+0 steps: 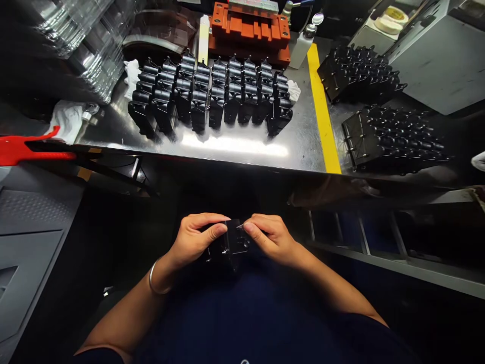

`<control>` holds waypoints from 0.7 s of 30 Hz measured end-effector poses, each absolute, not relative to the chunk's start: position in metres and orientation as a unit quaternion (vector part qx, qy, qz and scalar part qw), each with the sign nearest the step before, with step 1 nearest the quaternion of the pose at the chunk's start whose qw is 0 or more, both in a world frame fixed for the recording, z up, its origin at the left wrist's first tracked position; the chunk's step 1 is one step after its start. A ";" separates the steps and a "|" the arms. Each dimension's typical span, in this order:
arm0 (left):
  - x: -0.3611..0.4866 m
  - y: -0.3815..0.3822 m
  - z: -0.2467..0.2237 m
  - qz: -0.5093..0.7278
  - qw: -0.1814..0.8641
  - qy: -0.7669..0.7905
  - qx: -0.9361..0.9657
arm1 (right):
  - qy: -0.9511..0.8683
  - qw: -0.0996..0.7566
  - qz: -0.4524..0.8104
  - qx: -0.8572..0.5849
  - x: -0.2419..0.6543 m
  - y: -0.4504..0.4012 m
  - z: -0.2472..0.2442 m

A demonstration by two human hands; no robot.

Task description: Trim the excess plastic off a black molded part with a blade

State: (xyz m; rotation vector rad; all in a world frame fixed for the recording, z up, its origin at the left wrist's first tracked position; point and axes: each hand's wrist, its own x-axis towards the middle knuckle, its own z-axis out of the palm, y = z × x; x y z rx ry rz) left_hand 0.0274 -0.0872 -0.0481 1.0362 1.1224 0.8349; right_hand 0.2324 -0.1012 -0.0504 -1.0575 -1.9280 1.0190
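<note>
Close to my body, below the bench edge, a black moulded part [235,240] with small shiny pins is held up. My left hand [197,235] grips its left side, thumb in front and fingers behind; a bracelet circles that wrist. At the part's upper right, my right hand [271,235] pinches a thin, bright, pin-like piece [239,226] between thumb and forefinger, its tip against or just in front of the part. The lower portion of the black part fades into the dark clothing behind it.
Rows of similar black parts [217,93] stand on the metal bench [242,146]. Right of a yellow stripe [322,106] are two more stacks [394,141]. Behind stand an orange fixture [250,30] and a white bottle [302,48]. A red-handled tool [22,149] lies left.
</note>
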 end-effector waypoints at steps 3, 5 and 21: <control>0.028 -0.088 -0.049 0.368 0.644 0.500 0.448 | -0.748 0.355 0.391 -0.401 0.233 -0.102 -0.050; 0.029 -0.088 -0.049 0.373 0.643 0.507 0.435 | -0.754 0.354 0.391 -0.392 0.233 -0.102 -0.049; 0.028 -0.085 -0.063 0.421 0.606 0.484 0.470 | -0.770 0.381 0.369 -0.354 0.237 -0.095 -0.052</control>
